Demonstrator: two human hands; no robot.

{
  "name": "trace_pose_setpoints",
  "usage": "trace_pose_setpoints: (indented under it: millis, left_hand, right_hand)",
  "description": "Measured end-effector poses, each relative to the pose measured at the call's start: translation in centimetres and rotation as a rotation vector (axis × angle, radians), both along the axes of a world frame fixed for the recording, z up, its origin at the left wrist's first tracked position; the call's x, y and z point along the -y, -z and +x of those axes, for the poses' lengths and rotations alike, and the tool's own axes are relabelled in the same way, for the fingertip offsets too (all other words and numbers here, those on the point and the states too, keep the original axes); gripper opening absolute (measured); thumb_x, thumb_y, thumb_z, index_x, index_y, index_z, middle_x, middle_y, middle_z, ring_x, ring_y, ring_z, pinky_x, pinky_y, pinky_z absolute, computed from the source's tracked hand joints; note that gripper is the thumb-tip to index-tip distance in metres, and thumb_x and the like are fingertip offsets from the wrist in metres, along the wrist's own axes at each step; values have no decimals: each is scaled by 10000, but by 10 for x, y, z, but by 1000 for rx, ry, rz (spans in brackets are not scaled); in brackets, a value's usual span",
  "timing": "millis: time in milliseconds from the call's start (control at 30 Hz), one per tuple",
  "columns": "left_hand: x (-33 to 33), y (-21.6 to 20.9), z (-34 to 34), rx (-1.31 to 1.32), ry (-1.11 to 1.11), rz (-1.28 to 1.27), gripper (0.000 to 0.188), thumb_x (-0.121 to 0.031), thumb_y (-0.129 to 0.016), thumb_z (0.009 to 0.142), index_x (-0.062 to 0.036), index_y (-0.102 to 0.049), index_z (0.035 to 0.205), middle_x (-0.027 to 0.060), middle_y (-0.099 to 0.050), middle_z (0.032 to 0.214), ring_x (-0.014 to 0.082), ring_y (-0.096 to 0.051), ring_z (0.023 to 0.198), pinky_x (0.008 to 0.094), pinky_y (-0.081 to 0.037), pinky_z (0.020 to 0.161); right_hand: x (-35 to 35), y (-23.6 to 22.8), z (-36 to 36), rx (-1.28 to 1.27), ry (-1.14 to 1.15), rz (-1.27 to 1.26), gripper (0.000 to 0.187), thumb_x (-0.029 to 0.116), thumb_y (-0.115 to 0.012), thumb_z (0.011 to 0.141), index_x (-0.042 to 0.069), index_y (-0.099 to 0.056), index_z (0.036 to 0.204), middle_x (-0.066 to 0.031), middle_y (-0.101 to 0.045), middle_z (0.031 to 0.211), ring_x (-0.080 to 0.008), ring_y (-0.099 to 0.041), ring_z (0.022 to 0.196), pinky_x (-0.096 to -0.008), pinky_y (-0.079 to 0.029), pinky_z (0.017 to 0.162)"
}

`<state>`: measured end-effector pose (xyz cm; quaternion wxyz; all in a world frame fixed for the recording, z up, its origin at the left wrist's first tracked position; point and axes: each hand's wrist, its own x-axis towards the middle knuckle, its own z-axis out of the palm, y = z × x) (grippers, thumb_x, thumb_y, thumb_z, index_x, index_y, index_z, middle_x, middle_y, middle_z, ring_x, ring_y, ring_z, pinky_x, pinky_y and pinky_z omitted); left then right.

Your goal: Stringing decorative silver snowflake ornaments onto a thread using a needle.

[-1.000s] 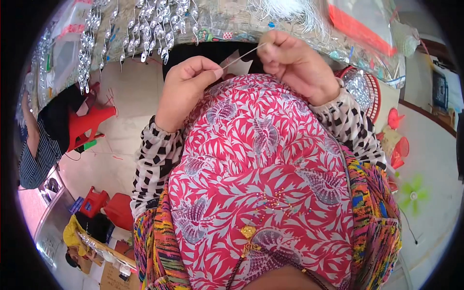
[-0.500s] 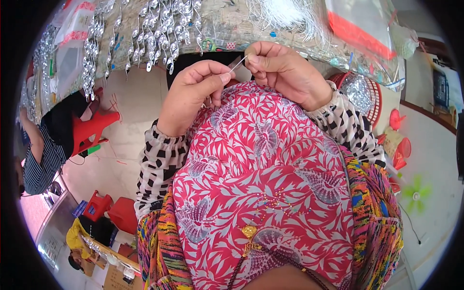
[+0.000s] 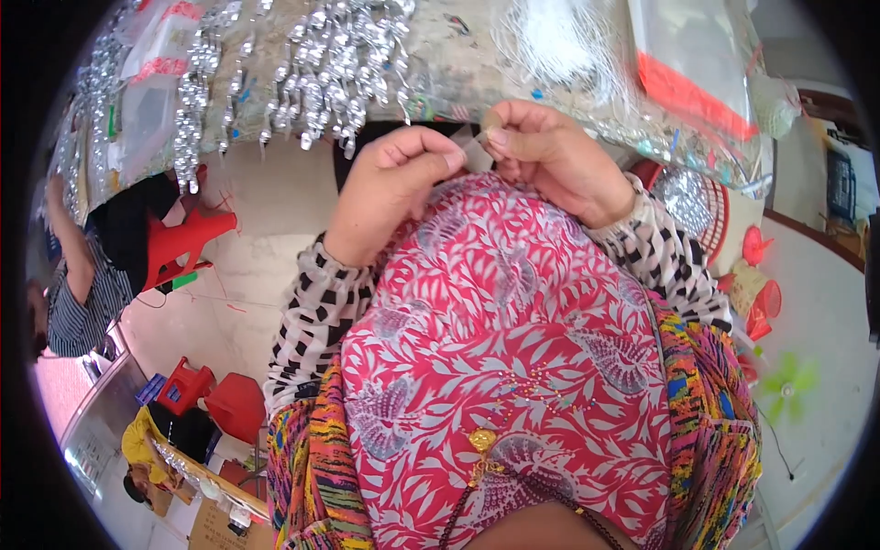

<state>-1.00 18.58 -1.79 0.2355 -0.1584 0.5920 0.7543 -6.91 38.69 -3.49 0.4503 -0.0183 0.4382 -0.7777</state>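
Note:
Both my hands are raised over the near edge of the table, just beyond my lap. My left hand [image 3: 390,192] is closed, thumb pressed against the bent index finger. My right hand [image 3: 555,165] pinches likewise, a little farther off and to the right. A short, thin white string [image 3: 473,142] spans the small gap between the fingertips; it is faint and blurred now. On the table beyond my right hand lies a loose bundle of white strings [image 3: 561,46]. Strands of shiny silver beads [image 3: 344,64] hang over the edge beyond my left hand.
A clear plastic bag with a red band [image 3: 692,87] lies at the far right. Beneath it stands a red basket [image 3: 713,211] holding silver pieces. At left are a red stool [image 3: 188,246] and a person in a striped top [image 3: 87,302]. A green fan [image 3: 786,390] is at right.
The whole view has shifted slightly, so table and hands sit a little lower and farther right. Both hands keep their pinch; the string between them shows less clearly.

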Motion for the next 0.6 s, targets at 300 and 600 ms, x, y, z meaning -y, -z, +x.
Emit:
trace_pose_setpoints:
  millis: [300,600]
  left_hand:
    - [36,15,17,-41,305,-213,190,-189,-558,925,-24,-596,839,-29,-548,665,40,-481,590,199,-393,560]
    - [72,3,33,-15,201,-50,323,-288,-475,954,2,-576,1052,-12,-507,677,51,-435,559,191,-335,530]
  right_hand:
    - [5,-6,-18,114,50,-125,114,94,-628,857,41,-535,896,13,-506,754,-67,-440,645,-187,-381,602]
    - [17,-6,-41,143,6,-217,107,110,-610,877,38,-544,920,8,-501,756,-79,-439,649,-198,-377,597]
